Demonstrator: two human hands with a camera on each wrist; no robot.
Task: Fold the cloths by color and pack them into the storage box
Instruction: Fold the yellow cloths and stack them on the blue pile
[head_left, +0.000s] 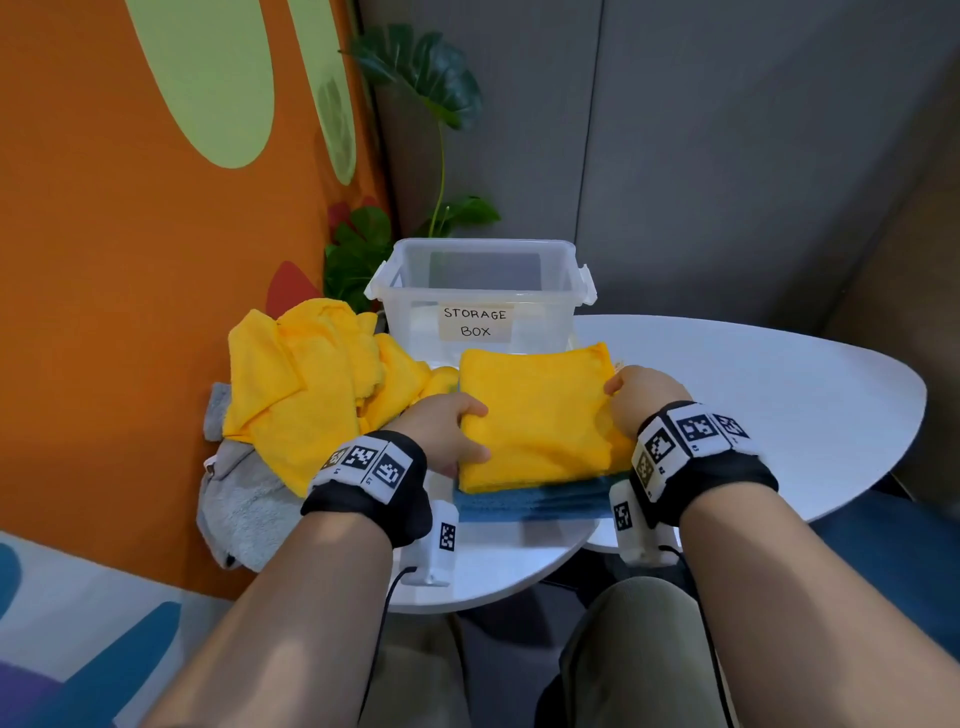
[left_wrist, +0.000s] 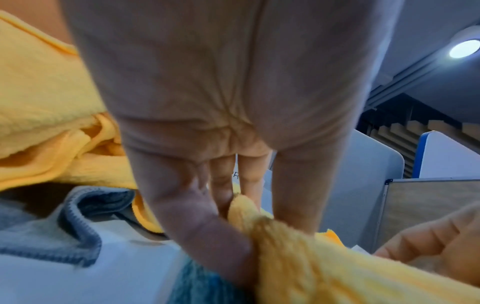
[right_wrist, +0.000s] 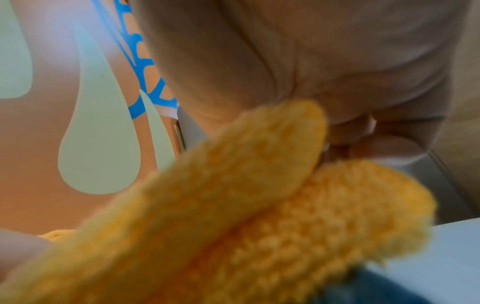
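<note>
A folded yellow cloth (head_left: 540, 415) lies on top of folded blue cloths (head_left: 530, 506) on the white table (head_left: 779, 395), just in front of the clear storage box (head_left: 480, 296), which holds no cloths. My left hand (head_left: 452, 428) grips the yellow cloth's left edge, thumb on top; the left wrist view shows the thumb and fingers (left_wrist: 197, 222) pinching the yellow cloth (left_wrist: 298, 257). My right hand (head_left: 641, 392) grips the right edge, and the right wrist view shows its fingers (right_wrist: 376, 144) curled behind the yellow fold (right_wrist: 259, 195).
A heap of unfolded yellow cloths (head_left: 311, 384) sits left of the box, over grey cloths (head_left: 244, 504) hanging off the table's left edge. An orange wall stands close on the left, a plant (head_left: 410, 156) behind the box. Bare tabletop extends to the right.
</note>
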